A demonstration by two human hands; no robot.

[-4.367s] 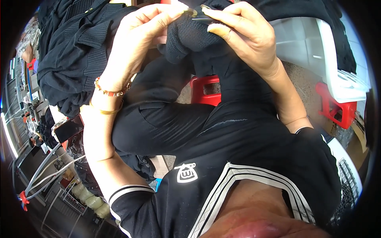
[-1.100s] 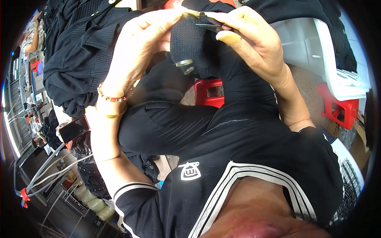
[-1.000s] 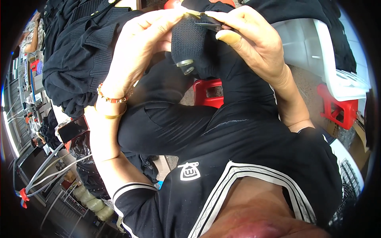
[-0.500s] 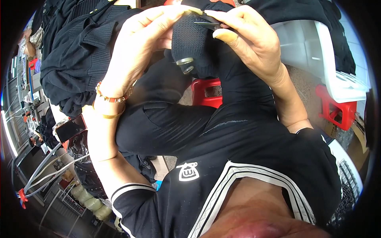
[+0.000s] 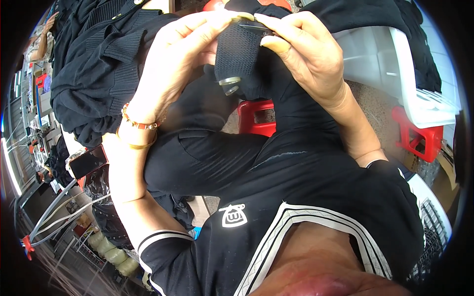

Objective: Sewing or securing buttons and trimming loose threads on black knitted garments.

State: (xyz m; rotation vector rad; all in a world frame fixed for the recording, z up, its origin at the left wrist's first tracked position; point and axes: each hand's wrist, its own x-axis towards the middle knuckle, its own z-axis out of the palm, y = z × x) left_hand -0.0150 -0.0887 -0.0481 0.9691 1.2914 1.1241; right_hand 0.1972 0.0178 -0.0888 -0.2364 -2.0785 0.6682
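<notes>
At the upper centre of the frame, a black knitted garment (image 5: 239, 52) with a metal snap button (image 5: 229, 82) is pinched along its top edge by the left hand (image 5: 173, 64) and the right hand (image 5: 306, 54). Beyond, at upper left, a heap of black knitwear (image 5: 94, 74) is seen.

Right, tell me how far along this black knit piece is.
Done: nothing visibly finished; no completed pieces can be told apart. In hand: the left hand and right hand pinch the top edge of a black knit piece with two metal snap buttons. Left: seemingly the heap of black knit garments on the person's left.
</notes>
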